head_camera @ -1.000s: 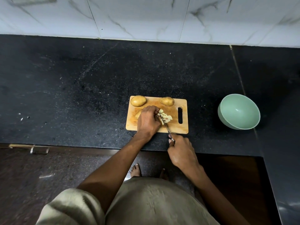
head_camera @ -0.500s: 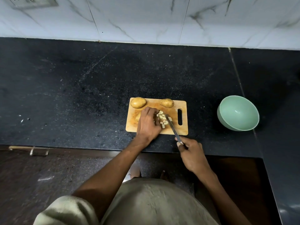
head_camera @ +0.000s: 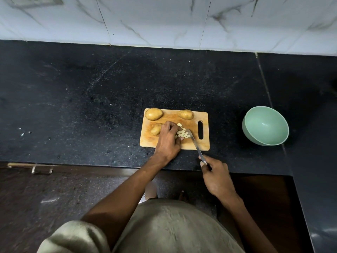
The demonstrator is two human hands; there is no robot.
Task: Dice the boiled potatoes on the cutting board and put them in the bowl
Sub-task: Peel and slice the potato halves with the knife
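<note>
Green bowl [head_camera: 265, 126] at right holds nothing, diced potato [head_camera: 183, 134] sits on cutting board [head_camera: 204, 146] under curled left hand [head_camera: 168, 138], right hand [head_camera: 216, 177] grips knife [head_camera: 196, 145].

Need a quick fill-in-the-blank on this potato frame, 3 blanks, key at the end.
1. The right hand holds a ____ whose tip reaches the diced pieces.
2. The bowl sits to the ____ of the board, off it.
3. ____ whole potatoes lie along the board's far edge.

Missing words: knife; right; two
</note>
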